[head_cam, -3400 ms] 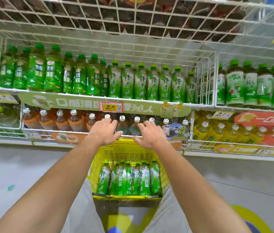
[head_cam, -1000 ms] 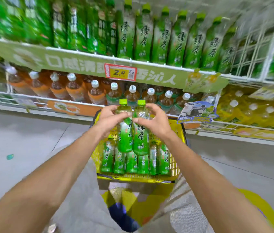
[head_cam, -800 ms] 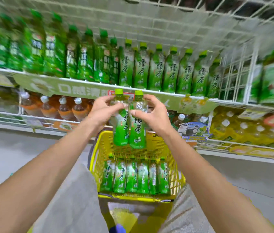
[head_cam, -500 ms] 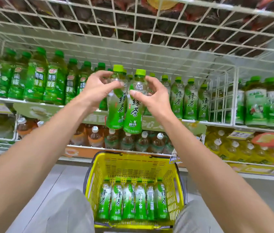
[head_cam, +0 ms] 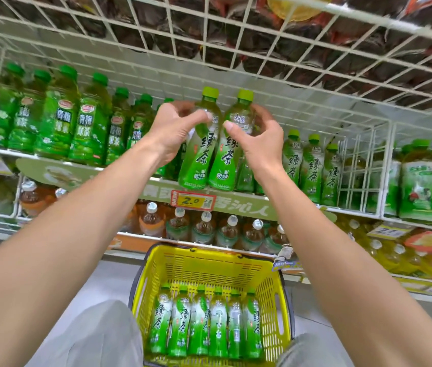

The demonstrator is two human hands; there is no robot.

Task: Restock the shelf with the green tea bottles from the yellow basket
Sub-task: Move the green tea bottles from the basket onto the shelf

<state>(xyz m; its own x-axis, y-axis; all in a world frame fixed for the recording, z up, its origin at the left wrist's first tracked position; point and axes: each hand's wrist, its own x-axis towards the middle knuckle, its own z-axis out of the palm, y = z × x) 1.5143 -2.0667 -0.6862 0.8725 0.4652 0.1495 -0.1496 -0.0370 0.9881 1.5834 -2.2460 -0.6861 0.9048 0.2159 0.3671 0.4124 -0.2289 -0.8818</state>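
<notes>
Green-labelled, green-capped tea bottles (head_cam: 254,324) lie in a yellow basket (head_cam: 209,263).

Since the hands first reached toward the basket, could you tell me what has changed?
The left hand and right hand each took one green-capped green tea bottle from the yellow plastic basket and raised them to the white wire shelf. Six bottles remain lying in the basket.

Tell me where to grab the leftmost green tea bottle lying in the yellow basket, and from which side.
Grip the leftmost bottle at its narrow neck under the cap, coming from above: it lies flat, pressed against its neighbour, with the yellow basket empty beyond the caps.
</notes>
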